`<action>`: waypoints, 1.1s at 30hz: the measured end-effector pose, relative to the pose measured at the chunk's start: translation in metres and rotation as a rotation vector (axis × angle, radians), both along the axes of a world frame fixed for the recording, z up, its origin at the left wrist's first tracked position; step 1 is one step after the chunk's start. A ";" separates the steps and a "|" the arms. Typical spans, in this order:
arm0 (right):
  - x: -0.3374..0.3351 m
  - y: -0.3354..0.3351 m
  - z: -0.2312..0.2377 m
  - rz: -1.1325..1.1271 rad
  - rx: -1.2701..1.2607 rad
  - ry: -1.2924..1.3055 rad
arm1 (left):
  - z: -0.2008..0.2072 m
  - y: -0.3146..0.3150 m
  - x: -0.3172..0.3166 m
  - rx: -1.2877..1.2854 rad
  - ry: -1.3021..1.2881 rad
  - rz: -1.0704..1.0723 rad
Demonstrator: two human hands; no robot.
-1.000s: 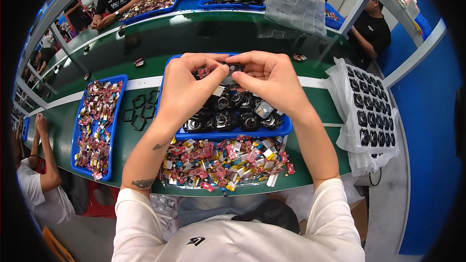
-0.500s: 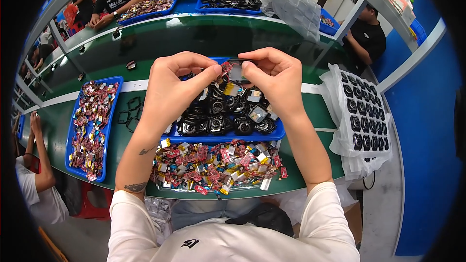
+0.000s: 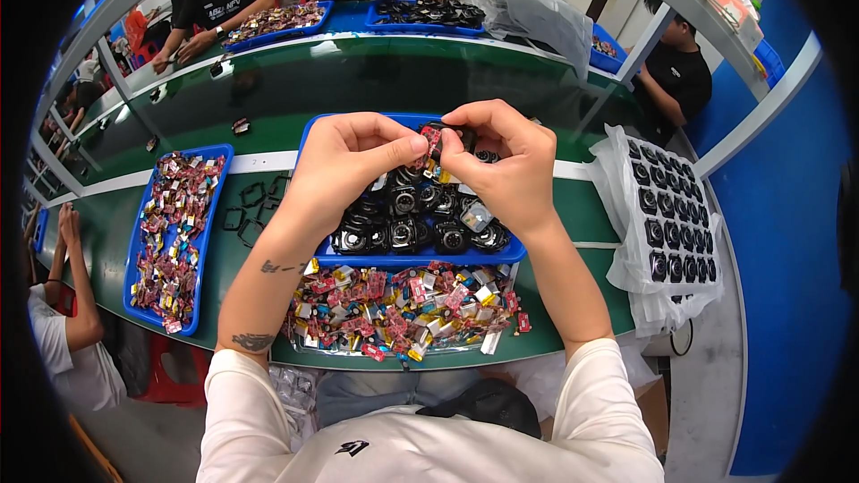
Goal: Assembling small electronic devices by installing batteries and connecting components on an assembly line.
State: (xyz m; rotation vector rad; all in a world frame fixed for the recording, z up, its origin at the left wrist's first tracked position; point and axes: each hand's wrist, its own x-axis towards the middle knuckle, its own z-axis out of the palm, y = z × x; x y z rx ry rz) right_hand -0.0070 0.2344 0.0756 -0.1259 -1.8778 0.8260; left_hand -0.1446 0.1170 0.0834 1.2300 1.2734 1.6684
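Observation:
Above the blue tray (image 3: 420, 260), both hands meet over one small assembly. Between the thumb and fingers of my left hand (image 3: 344, 161) is a small red circuit board (image 3: 432, 138). My right hand (image 3: 512, 161) is closed on a black watch case (image 3: 462, 136), held tilted right beside the board; the fingers partly hide it. Yellow and silver parts hang just below the board. Under the hands, the tray holds many black watch cases (image 3: 403, 202), some with round backs facing up. Nearer to me lies a heap of red boards with silver batteries (image 3: 394, 309).
To the left stand a long blue tray (image 3: 204, 246) of similar boards and some loose black frames (image 3: 243, 215). At right, a white tray (image 3: 660, 291) holds rows of black cases. Across the green belt (image 3: 358, 72), co-workers sit by more blue trays. Metal posts rise on both sides.
The watch case has turned from showing its grey face to a dark, tilted side. Both hands have dropped slightly nearer to me, and the left has moved right, bringing board and case together.

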 end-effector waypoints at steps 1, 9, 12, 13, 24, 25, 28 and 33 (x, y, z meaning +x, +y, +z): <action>-0.002 0.000 -0.001 0.023 -0.030 0.002 | -0.002 0.000 0.000 -0.004 -0.007 0.043; -0.001 0.000 0.000 0.142 -0.205 -0.016 | -0.006 0.007 0.006 0.064 0.033 0.196; -0.003 0.000 -0.002 0.196 -0.310 0.017 | -0.011 0.009 0.002 0.036 0.166 0.172; -0.004 0.000 -0.003 0.205 -0.311 0.017 | -0.012 0.009 0.002 0.034 0.167 0.181; 0.001 0.012 0.007 -0.013 0.051 -0.006 | -0.016 0.026 -0.028 0.051 0.401 0.362; 0.006 0.014 0.012 -0.043 0.053 0.004 | -0.015 0.036 -0.046 0.049 0.420 0.417; 0.017 0.019 0.021 -0.089 -0.030 0.036 | -0.018 0.065 -0.101 -0.067 0.583 0.684; 0.027 0.027 0.024 -0.110 -0.051 0.082 | -0.087 0.125 -0.185 -0.665 0.660 0.665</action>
